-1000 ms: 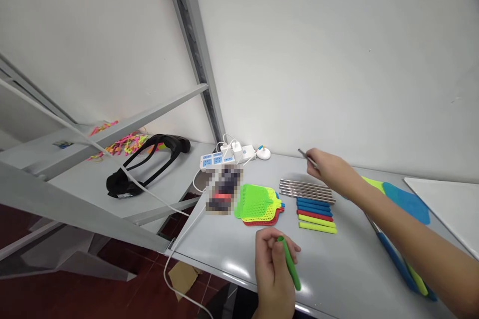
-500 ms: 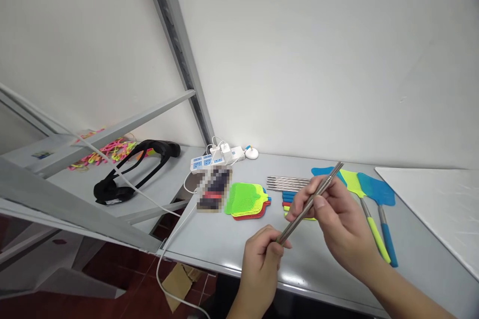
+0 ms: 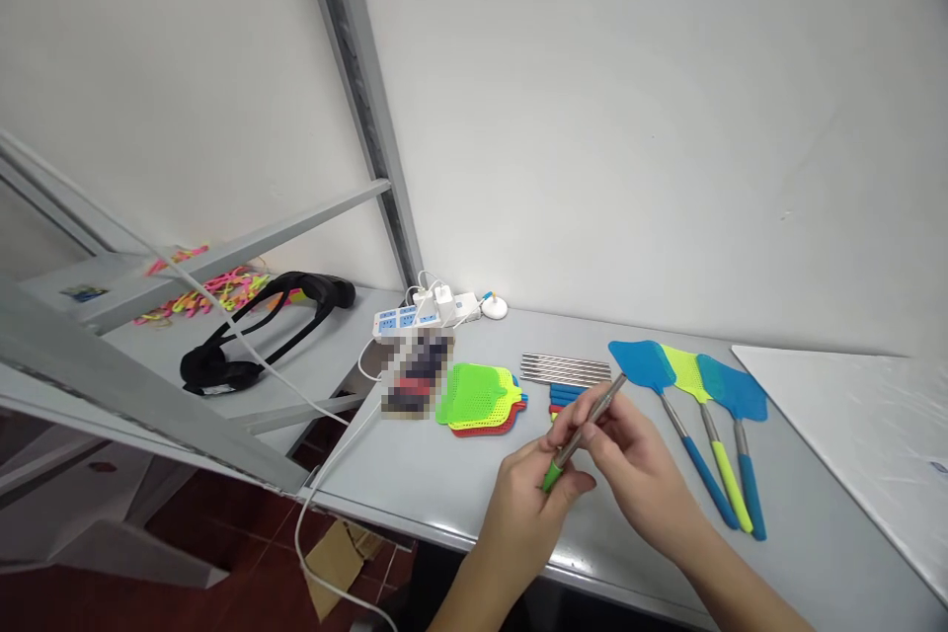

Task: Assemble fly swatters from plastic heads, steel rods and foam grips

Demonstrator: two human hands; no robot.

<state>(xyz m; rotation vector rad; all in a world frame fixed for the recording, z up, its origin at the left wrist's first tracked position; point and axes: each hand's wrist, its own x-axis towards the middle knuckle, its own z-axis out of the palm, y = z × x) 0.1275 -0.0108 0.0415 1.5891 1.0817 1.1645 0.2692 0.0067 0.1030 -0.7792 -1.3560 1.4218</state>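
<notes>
My left hand is closed around a green handle, whose tip shows between the fingers. A metal rod extends from the handle, tilted up to the right. My right hand pinches this rod between thumb and fingers. Behind the hands lies a row of several metal rods, with coloured handles in front of them, partly hidden. To their left are stacked fly swatter heads, green on top, yellow and red beneath. Right of my hands lie a blue fly swatter, a yellow-green one and another blue one.
A power strip with white plugs and a blurred phone-like object lie left on the grey table. Metal shelf posts, a black headset-like strap and a white cable are further left. A white panel lies right.
Both hands have moved down and closer together. The green handle now shows in my left hand, and a shorter length of rod is visible. The view has shifted slightly.
</notes>
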